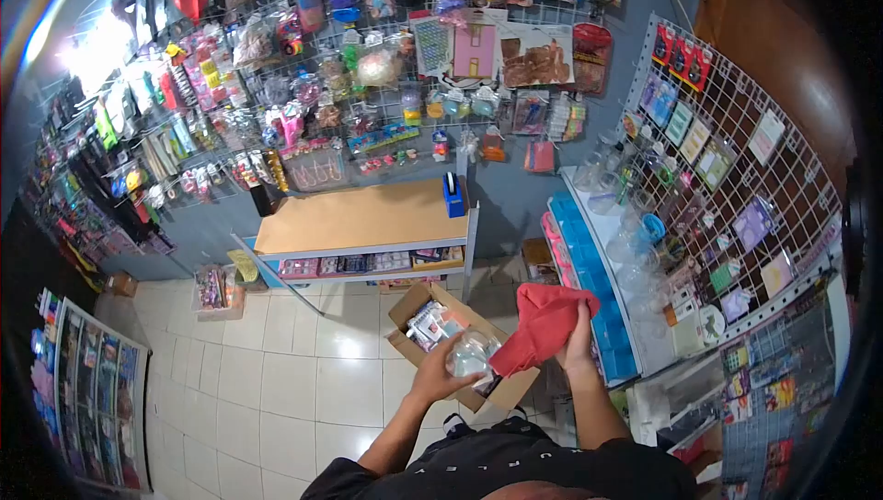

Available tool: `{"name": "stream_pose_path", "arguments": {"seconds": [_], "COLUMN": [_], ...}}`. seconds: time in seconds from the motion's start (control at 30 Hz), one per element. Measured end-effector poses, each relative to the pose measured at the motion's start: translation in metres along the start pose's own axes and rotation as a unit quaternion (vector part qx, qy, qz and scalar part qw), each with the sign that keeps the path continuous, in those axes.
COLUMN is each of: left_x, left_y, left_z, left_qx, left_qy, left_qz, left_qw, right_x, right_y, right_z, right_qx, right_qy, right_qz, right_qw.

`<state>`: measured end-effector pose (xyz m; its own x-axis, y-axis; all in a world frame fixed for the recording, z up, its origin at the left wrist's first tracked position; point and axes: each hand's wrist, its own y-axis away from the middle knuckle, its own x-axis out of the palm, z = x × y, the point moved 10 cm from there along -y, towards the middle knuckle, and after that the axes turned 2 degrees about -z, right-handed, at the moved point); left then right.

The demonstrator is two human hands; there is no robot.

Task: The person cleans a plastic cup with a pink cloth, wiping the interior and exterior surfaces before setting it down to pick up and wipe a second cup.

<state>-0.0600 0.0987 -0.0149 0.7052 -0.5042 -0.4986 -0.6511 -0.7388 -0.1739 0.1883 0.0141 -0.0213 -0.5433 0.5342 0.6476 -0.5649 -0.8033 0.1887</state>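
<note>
My left hand [438, 373] is curled around a clear, rounded glass container [470, 358], whose exact kind I cannot make out. In my right hand [579, 345] a red cloth [546, 323] is gripped, its lower corner hanging close to the glass. Beneath both hands an open cardboard box [405, 345] stands on the tiled floor, with packaged goods [432, 323] inside. My left hand and the glass hide part of the box.
A wooden-topped shelf table [359, 217] with a blue tape dispenser [452, 196] stands ahead. At the right, glassware fills a white shelf [602, 215] beside a wire grid rack [736, 160]. Packaged goods hang on the wall. A display rack [97, 390] is at left.
</note>
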Motion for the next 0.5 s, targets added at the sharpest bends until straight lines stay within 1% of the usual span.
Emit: {"name": "stream_pose_path", "arguments": {"seconds": [0.03, 0.07, 0.1, 0.13, 0.17, 0.23, 0.27, 0.37, 0.4, 0.5], "left_x": [0.0, 0.006, 0.01, 0.019, 0.028, 0.042, 0.047, 0.068, 0.072, 0.07], "left_y": [0.0, 0.001, 0.001, -0.002, -0.004, -0.012, -0.012, -0.013, -0.013, -0.013], "left_z": [0.013, 0.036, 0.051, 0.047, 0.043, 0.028, 0.019, 0.02, 0.016, -0.003], "left_qx": [-0.015, -0.031, -0.048, -0.034, -0.024, -0.003, -0.004, 0.008, 0.022, 0.032], "left_qy": [0.051, 0.102, 0.153, 0.211, 0.206, 0.198, 0.255, 0.317, 0.322, 0.3], "left_qz": [-0.02, -0.04, -0.06, -0.043, -0.018, 0.036, 0.069, 0.092, 0.085, 0.081], "left_qw": [0.998, 0.994, 0.985, 0.976, 0.978, 0.979, 0.965, 0.944, 0.943, 0.95], "right_x": [-0.011, 0.001, 0.027, 0.063, 0.096, 0.108, 0.108, 0.088, 0.085, 0.066], "right_y": [0.002, 0.01, 0.021, 0.039, 0.064, 0.078, 0.082, 0.069, 0.066, 0.066], "right_z": [0.006, 0.01, 0.01, 0.014, 0.008, 0.0, 0.001, 0.003, 0.006, 0.006], "right_qx": [-0.066, -0.132, -0.179, -0.242, -0.281, -0.331, -0.354, -0.368, -0.347, -0.343], "right_qy": [0.08, 0.205, 0.318, 0.408, 0.501, 0.577, 0.613, 0.642, 0.642, 0.641], "right_qz": [-0.033, 0.037, 0.124, 0.202, 0.269, 0.196, 0.158, 0.16, 0.159, 0.163], "right_qw": [0.994, 0.969, 0.923, 0.857, 0.773, 0.72, 0.689, 0.654, 0.665, 0.667]}}
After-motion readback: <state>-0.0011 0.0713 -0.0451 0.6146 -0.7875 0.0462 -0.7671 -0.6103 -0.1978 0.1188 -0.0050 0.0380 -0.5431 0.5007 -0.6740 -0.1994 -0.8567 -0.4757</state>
